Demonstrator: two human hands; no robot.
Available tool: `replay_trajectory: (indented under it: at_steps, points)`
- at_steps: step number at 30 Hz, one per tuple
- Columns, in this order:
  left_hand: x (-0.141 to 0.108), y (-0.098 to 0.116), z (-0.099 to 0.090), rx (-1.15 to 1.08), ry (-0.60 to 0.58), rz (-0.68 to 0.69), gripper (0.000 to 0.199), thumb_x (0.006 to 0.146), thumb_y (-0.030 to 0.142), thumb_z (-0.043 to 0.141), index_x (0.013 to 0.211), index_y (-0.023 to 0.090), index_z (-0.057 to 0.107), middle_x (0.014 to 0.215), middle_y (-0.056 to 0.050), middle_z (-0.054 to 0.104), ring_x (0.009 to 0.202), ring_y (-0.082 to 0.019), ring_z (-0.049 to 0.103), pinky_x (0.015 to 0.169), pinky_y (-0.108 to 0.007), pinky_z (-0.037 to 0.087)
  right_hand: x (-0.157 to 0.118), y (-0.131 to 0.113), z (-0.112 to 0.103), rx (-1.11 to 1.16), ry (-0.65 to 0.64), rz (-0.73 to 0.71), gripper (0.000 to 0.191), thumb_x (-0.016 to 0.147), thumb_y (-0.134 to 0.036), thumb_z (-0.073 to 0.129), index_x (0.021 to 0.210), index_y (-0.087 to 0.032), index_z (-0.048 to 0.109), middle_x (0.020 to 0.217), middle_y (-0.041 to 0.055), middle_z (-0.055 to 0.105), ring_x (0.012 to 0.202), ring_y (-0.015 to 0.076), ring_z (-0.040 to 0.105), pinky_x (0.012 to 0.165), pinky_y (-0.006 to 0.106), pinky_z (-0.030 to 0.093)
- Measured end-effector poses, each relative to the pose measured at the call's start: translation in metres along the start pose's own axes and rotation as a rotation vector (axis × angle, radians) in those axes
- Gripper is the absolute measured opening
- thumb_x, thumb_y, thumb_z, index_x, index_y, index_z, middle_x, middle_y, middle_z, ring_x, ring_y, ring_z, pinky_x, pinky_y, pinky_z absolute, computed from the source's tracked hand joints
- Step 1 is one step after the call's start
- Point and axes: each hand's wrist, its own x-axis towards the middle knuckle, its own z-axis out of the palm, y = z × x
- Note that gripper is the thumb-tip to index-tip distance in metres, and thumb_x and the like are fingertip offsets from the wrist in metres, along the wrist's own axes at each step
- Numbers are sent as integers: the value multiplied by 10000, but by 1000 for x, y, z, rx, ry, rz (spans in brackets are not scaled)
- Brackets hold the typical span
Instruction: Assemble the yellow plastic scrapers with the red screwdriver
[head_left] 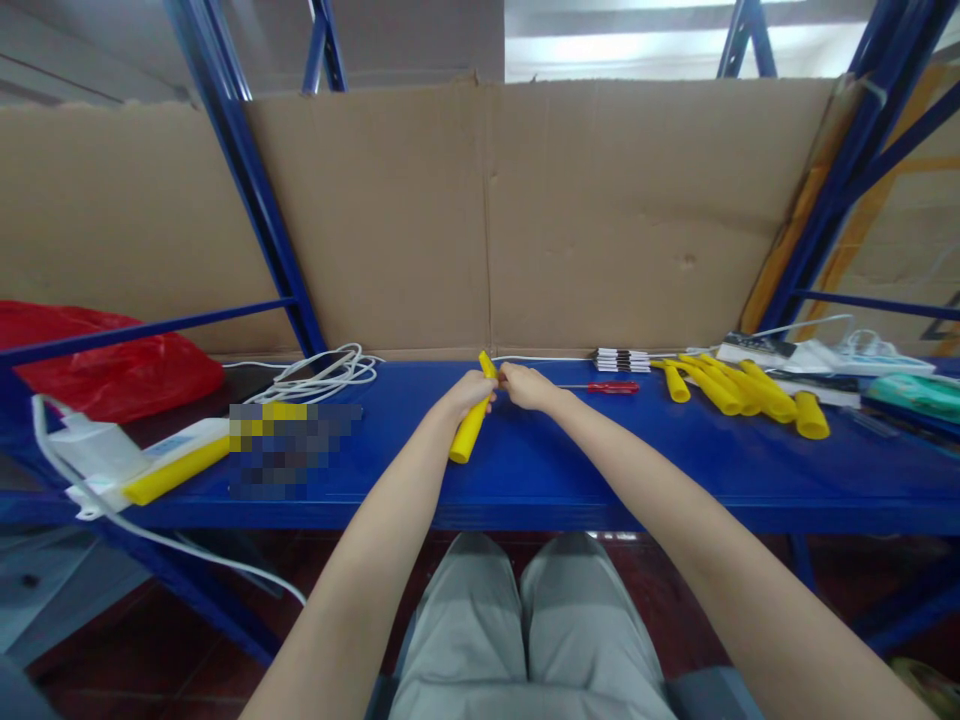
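Observation:
My left hand (470, 393) is closed around a yellow tapered tube (469, 432), its narrow end pointing up and away from me and its wide end toward the shelf's front edge. Pressed up against the tube's upper part is my right hand (527, 387), with the fingers pinched together. What lies between those fingertips is too small to make out. Just right of that hand, a screwdriver with a red handle (613, 387) lies on the blue shelf (555, 470), its shaft pointing toward my right wrist.
More yellow tapered tubes (765, 390) lie in a heap at the right. Behind the screwdriver is a small stack of black-and-white pieces (622, 360). A white power strip (180, 450), coiled white cable (330, 375) and red bag (112, 360) sit left. Cardboard (390, 220) walls the back.

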Motion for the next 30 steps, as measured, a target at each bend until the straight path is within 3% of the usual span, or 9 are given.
replay_trajectory:
  at_steps: [9, 13, 15, 18, 20, 24, 27, 30]
  points:
    - [4, -3, 4, 44, -15, 2, 125, 778, 59, 438, 697, 145, 479, 458, 47, 446, 335, -68, 411, 394, -187, 346, -2, -4, -6, -79, -77, -72, 226, 858, -100, 379, 1047, -105, 503, 1060, 178, 626, 982, 233, 595, 758, 286, 437]
    - [9, -5, 1, 121, 62, -20, 104, 775, 58, 451, 726, 128, 511, 447, 48, 432, 327, -73, 404, 392, -192, 339, -5, 3, -13, -173, -88, -99, 289, 830, -55, 369, 1083, -97, 502, 1106, 191, 604, 1030, 249, 575, 811, 311, 430]
    - [10, -6, -2, 133, 108, -44, 99, 776, 54, 450, 750, 120, 519, 452, 48, 431, 328, -76, 406, 392, -195, 340, -7, 21, -18, -180, -90, -43, 308, 832, -60, 365, 1109, -95, 494, 1133, 199, 591, 1057, 259, 562, 836, 321, 421]
    - [12, -8, -5, 114, 113, -46, 86, 783, 67, 459, 764, 122, 522, 466, 49, 439, 331, -75, 413, 394, -193, 337, -15, 63, -21, -146, -22, 317, 342, 839, -57, 329, 1158, -70, 451, 1148, 222, 576, 1082, 270, 549, 854, 333, 408]
    - [12, -8, -5, 108, 86, -33, 91, 788, 74, 457, 746, 127, 518, 468, 48, 441, 329, -74, 411, 389, -193, 330, -23, 90, -20, -142, -21, 417, 353, 829, -43, 317, 1163, -18, 428, 1092, 258, 588, 1061, 285, 561, 825, 343, 420]
    - [11, -8, -3, 105, 56, -18, 110, 778, 63, 462, 708, 135, 507, 459, 50, 441, 320, -72, 401, 383, -194, 320, -35, 117, -10, -136, -26, 481, 333, 850, -90, 310, 1147, -1, 432, 1068, 267, 592, 1057, 305, 561, 829, 370, 421]
    - [10, -8, -2, 95, 59, -7, 132, 777, 44, 456, 693, 140, 492, 457, 52, 444, 320, -68, 400, 382, -190, 317, -38, 117, -5, -149, 2, 487, 349, 849, -91, 302, 1167, -9, 420, 1113, 269, 575, 1073, 341, 546, 853, 432, 402]
    - [9, -8, -2, 91, 51, -6, 127, 778, 43, 460, 704, 140, 492, 456, 55, 446, 319, -67, 400, 386, -187, 320, -39, 116, -4, -116, -19, 456, 349, 847, -90, 305, 1167, -6, 417, 1080, 267, 593, 1024, 333, 575, 820, 408, 420]
